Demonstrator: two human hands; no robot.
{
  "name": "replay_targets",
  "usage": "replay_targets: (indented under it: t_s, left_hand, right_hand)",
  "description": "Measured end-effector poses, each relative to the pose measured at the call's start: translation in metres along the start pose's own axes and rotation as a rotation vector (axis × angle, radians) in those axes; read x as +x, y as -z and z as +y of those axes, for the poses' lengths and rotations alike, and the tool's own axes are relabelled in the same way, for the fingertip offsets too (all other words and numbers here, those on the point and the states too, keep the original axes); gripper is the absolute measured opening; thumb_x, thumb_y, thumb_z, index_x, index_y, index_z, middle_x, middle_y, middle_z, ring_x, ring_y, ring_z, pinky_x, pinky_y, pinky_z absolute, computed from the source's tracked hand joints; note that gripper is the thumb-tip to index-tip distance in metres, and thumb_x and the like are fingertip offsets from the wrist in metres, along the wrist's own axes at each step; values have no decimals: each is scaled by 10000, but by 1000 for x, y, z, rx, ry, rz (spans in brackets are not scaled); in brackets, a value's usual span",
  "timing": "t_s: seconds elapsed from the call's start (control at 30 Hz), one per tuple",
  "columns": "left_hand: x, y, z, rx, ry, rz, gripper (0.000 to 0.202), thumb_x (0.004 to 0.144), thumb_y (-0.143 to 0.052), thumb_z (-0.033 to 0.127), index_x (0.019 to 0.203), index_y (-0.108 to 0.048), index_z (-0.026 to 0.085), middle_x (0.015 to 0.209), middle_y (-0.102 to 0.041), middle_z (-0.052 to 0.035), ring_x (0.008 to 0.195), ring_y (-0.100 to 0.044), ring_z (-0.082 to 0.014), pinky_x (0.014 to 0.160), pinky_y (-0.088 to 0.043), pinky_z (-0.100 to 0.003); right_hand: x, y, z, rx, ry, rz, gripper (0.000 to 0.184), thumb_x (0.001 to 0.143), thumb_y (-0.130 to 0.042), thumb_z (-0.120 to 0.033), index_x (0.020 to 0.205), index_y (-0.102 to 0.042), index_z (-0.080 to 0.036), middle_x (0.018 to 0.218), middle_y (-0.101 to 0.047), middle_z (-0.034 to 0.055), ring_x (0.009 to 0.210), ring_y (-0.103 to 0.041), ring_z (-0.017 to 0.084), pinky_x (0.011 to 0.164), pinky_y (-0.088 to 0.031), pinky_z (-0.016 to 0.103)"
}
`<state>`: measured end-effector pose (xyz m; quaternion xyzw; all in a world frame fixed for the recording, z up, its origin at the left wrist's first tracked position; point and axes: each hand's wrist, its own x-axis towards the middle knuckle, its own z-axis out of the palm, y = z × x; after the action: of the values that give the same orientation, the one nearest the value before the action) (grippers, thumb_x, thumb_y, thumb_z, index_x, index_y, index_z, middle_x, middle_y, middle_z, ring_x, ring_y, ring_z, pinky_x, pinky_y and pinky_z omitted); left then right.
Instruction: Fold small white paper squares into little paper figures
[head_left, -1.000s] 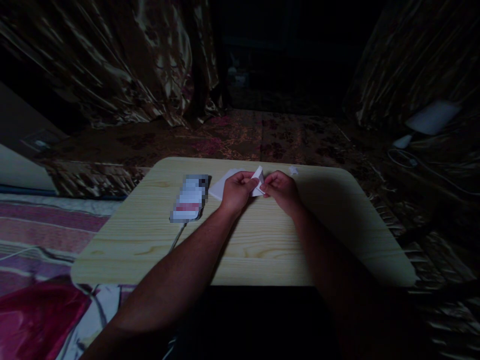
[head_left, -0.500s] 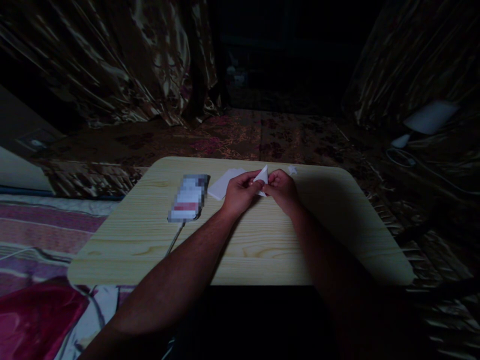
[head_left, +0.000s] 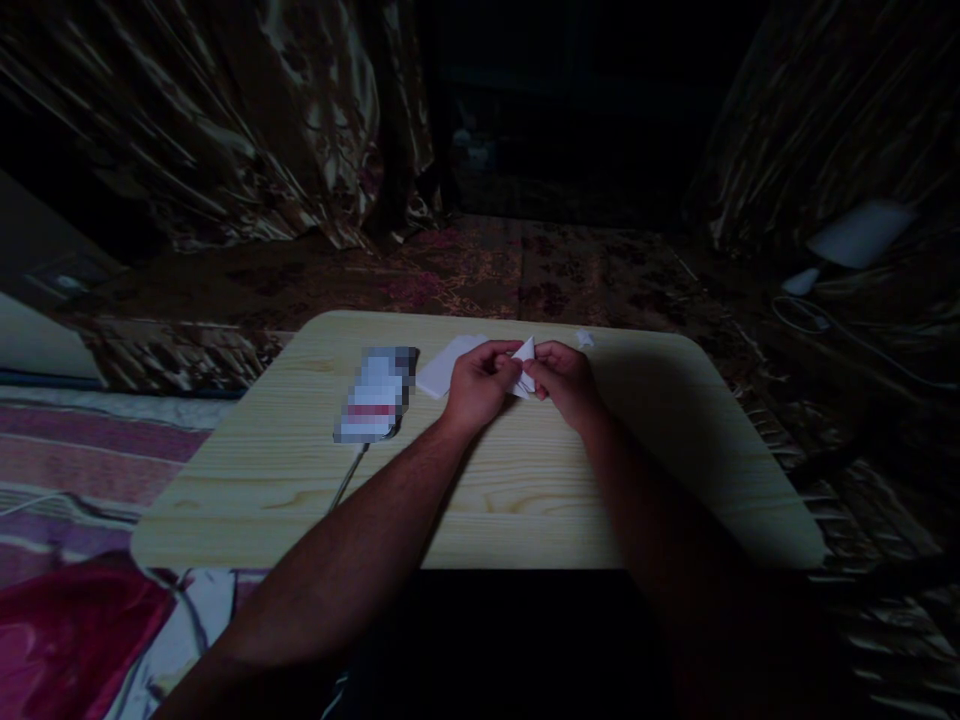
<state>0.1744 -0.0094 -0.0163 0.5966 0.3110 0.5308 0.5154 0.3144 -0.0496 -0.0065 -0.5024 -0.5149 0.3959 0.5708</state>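
Observation:
A folded piece of white paper [head_left: 526,352], pointed at its top, is pinched between both hands above the table's far half. My left hand [head_left: 484,382] grips its left side, thumb in front and fingers behind. On the right side, my right hand [head_left: 564,376] presses its thumb against the paper's front. Part of the paper is hidden by the fingers. Just left of my left hand lies a stack of white paper [head_left: 442,368], partly covered by that hand. A small folded white paper piece [head_left: 585,339] rests beyond my right hand.
The light wooden table [head_left: 525,500] has rounded corners. On its left lies a blurred-out phone [head_left: 373,395] with a cable [head_left: 349,478] running toward me. A striped bed cover [head_left: 82,440] is at the left, and a white lamp [head_left: 862,235] stands at the right behind dark fabric-covered surfaces.
The paper's tip sits slightly lower and the paper looks narrower. My right thumb has moved up onto the paper's front. Phone, stack and small piece stay in place.

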Motion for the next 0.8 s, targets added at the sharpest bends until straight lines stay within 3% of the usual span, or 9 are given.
replay_targets:
  t_s: [0.27,0.53,0.8]
  left_hand:
    - [0,0,8,-125,85,-66,476,625,-785,261,1075,-692,141,756,-679,-7,641,-613,-112,661,-495,-253]
    - [0,0,1,-44,67,37,307,638,-779,268,911,-733,136,760,-725,-46,631,-641,-135,629,-515,-262]
    - [-1,-2,0,-13,33,67,250,667,-757,271,874,-730,134,743,-731,-44,626,-650,-140,622,-524,-261]
  right_hand:
    - [3,3,2,20,10,96,177,741,-654,-337,812,-612,-181,513,-555,-55,418,-449,87,418,-346,221]
    - [3,1,4,14,20,85,181,753,-665,-345,803,-583,-192,504,-546,-65,412,-448,82,422,-356,219]
    - [3,0,7,38,34,77,186,775,-665,-347,784,-559,-195,483,-540,-70,393,-461,87,415,-356,219]
